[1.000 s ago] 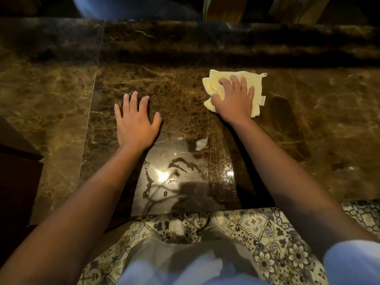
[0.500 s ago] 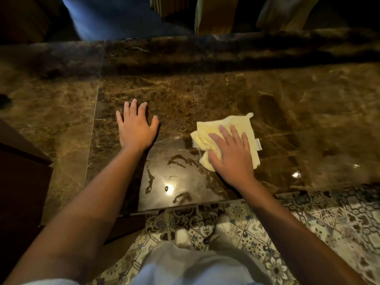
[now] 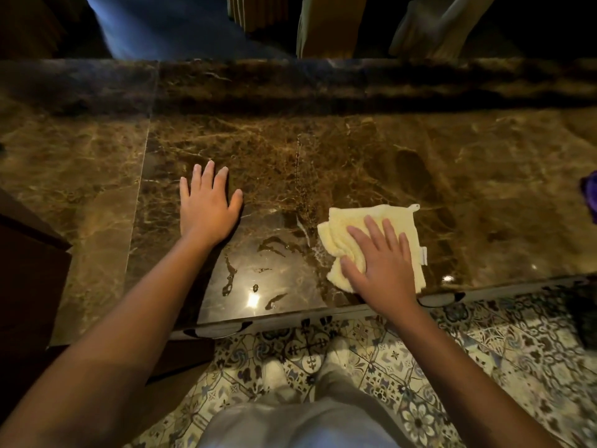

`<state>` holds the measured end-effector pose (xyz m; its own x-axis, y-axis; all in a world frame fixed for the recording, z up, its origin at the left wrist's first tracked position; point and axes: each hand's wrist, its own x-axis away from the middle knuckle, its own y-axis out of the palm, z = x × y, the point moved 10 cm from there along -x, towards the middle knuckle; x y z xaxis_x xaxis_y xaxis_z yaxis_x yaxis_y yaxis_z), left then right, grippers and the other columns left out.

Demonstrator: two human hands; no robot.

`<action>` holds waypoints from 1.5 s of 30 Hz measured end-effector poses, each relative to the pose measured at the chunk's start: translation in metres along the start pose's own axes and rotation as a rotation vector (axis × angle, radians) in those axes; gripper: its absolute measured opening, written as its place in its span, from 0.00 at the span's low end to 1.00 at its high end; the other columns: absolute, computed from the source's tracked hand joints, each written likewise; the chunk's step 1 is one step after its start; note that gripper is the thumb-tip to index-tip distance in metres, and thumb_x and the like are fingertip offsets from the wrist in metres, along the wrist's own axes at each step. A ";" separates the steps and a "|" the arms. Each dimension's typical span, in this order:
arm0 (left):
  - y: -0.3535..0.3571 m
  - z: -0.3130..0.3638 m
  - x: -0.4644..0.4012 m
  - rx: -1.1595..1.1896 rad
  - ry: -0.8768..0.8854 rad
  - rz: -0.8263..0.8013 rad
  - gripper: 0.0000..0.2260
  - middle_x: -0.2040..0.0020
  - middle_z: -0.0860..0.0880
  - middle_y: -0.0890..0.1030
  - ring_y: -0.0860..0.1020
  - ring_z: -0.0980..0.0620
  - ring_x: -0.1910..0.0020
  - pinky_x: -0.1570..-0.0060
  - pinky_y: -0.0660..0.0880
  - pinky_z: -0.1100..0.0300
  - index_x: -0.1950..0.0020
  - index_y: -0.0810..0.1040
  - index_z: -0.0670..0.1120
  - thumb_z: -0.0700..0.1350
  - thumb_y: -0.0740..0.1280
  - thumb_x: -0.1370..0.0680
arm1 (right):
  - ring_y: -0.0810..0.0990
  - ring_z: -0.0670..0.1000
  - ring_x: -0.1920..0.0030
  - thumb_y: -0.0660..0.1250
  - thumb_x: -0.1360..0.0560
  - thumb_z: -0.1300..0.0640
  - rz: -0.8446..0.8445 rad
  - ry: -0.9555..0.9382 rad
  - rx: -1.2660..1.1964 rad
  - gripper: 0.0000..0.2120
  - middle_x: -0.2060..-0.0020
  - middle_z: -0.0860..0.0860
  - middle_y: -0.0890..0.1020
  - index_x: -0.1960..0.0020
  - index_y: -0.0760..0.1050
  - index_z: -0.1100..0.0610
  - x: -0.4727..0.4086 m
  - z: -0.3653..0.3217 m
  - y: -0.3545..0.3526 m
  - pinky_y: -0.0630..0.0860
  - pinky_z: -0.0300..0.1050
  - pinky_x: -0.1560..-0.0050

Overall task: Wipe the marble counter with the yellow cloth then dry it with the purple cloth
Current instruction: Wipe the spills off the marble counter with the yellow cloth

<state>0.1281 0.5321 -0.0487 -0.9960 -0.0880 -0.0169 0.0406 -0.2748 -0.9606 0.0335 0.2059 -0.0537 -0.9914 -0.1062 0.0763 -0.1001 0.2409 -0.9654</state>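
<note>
On marble counter (image 3: pixel 355 150), right hand (image 3: pixel 381 263) spread flat over yellow cloth (image 3: pixel 345 234), left hand (image 3: pixel 206 205) spread bare, purple cloth (image 3: pixel 590 195) far right

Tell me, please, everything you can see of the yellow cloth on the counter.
The yellow cloth is a pale, fluffy, terry-like square, loosely folded and bunched at its left side. A small hanging loop sticks out of its far right corner and a white tag shows on its right edge. It lies flat on the marble counter, close to the near edge, beside wet streaks to its left. The right hand presses down on it, palm flat and fingers spread, covering much of its middle. Nothing else touches it.
</note>
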 end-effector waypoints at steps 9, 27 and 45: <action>-0.003 0.006 -0.002 0.001 0.009 0.081 0.28 0.18 0.42 0.63 0.56 0.41 0.18 0.20 0.50 0.40 0.22 0.66 0.46 0.59 0.56 0.18 | 0.60 0.57 0.20 0.63 0.34 0.48 0.023 0.044 -0.373 0.21 0.22 0.56 0.68 0.44 0.80 0.51 -0.151 0.002 -0.036 0.52 0.60 0.20; -0.005 -0.002 -0.006 -0.008 -0.059 0.108 0.27 0.19 0.44 0.65 0.57 0.44 0.18 0.20 0.50 0.43 0.23 0.69 0.47 0.59 0.58 0.19 | 0.66 0.47 0.23 0.72 0.34 0.62 -0.420 -0.548 -0.567 0.07 0.34 0.47 0.81 0.57 0.82 0.57 -0.154 -0.117 0.004 0.46 0.44 0.21; -0.001 0.002 0.008 -0.017 0.047 0.039 0.28 0.17 0.42 0.60 0.53 0.42 0.17 0.20 0.48 0.41 0.19 0.62 0.45 0.59 0.55 0.16 | 0.45 0.57 0.17 0.53 0.19 0.33 -0.019 -0.230 -0.043 0.30 0.17 0.51 0.56 0.20 0.61 0.42 0.060 -0.062 0.020 0.46 0.67 0.21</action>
<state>0.1207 0.5296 -0.0470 -0.9963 -0.0537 -0.0670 0.0786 -0.2560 -0.9635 -0.0329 0.2638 -0.0531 -0.9444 -0.3274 0.0310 -0.1271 0.2766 -0.9525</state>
